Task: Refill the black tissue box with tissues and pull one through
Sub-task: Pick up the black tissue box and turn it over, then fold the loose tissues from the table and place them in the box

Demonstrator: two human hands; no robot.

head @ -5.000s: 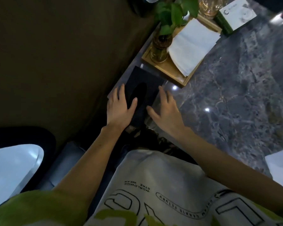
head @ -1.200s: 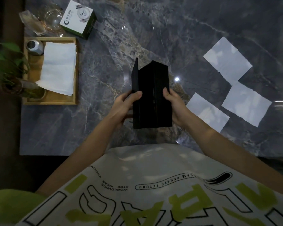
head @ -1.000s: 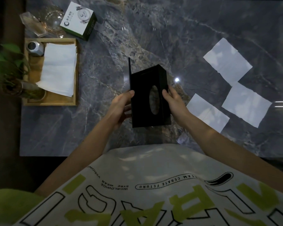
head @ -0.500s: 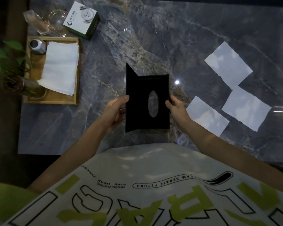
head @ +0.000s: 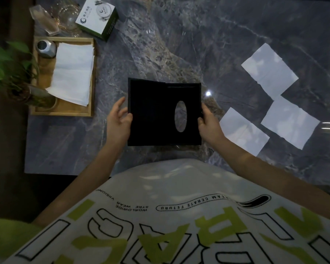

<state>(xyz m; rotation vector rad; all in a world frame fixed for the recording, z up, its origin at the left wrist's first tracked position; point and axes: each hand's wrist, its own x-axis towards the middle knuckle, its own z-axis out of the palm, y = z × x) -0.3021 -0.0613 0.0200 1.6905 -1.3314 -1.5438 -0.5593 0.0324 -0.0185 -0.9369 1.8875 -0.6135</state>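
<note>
The black tissue box [head: 152, 113] is folded open, nearly flat, and held over the near middle of the marble table [head: 160, 44]. Its oval hole [head: 180, 116] is toward the right. The right hand [head: 209, 126] pinches the box's right edge, thumb on top. The left hand [head: 117, 122] rests against the left edge, its fingers [head: 120, 101] loosely spread. Loose tissues [head: 268, 71] lie on the table to the right. A stack of tissues [head: 73, 71] sits in a wooden tray [head: 63, 113] at the left.

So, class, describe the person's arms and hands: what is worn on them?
Both forearms are bare, with no gloves, watch or rings visible on the left hand or right hand. A lime-green sleeve shows at the left shoulder.
</note>
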